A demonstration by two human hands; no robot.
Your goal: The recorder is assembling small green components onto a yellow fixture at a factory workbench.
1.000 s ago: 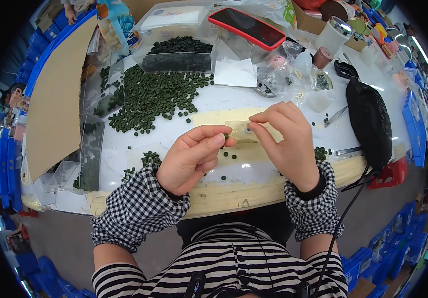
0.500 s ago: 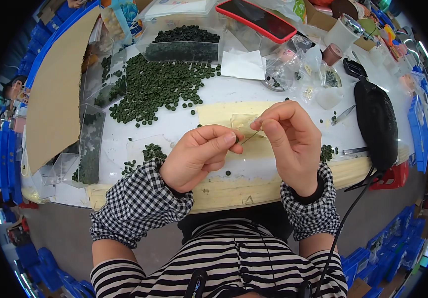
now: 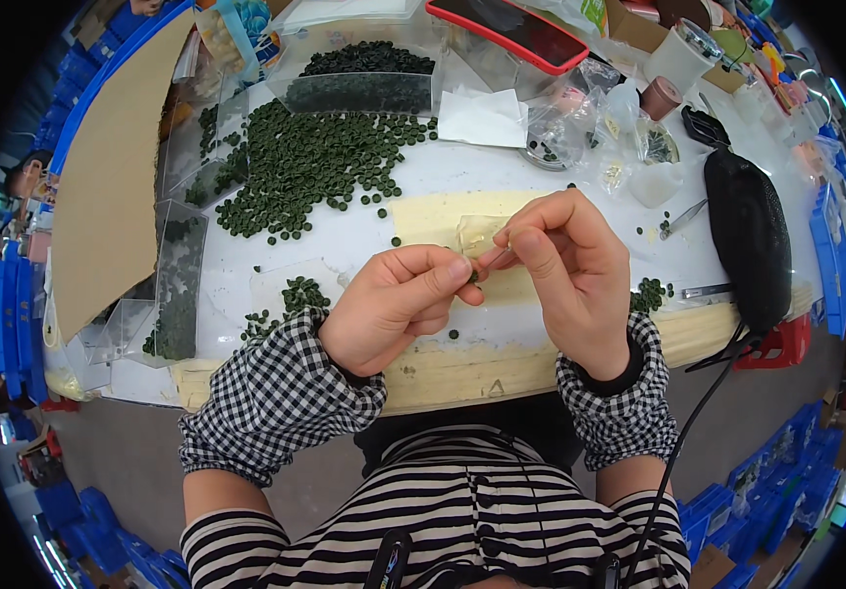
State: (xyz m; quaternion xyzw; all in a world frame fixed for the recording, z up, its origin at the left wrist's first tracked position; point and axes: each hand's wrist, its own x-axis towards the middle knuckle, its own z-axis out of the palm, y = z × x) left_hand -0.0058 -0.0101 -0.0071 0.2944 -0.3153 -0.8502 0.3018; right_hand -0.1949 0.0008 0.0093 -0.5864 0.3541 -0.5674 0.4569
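Note:
My left hand (image 3: 389, 309) is closed, with a small dark green bead (image 3: 473, 278) pinched between its thumb and forefinger. Touching it from the right, my right hand (image 3: 575, 285) has thumb and forefinger pressed together on a thin needle-like piece (image 3: 500, 257), whose tip ends by the bead. Its exact kind is too small to make out. Under both hands lies a cream-coloured strip (image 3: 423, 221) with a small clear-and-yellow packet (image 3: 477, 234) on it. One loose bead (image 3: 453, 334) rests on the table between my wrists.
A broad heap of green beads (image 3: 305, 172) spreads in front of a clear box (image 3: 359, 93) of darker ones. Smaller clusters lie beside each wrist. A cardboard sheet (image 3: 114, 177) stands left; a phone (image 3: 509, 34), white paper (image 3: 483, 118), tweezers (image 3: 683, 220) and black pouch (image 3: 747, 236) lie right.
My right hand has moved slightly left, closer to my left fingertips; less of the thin piece shows between them. The bead in my left hand is now more visible.

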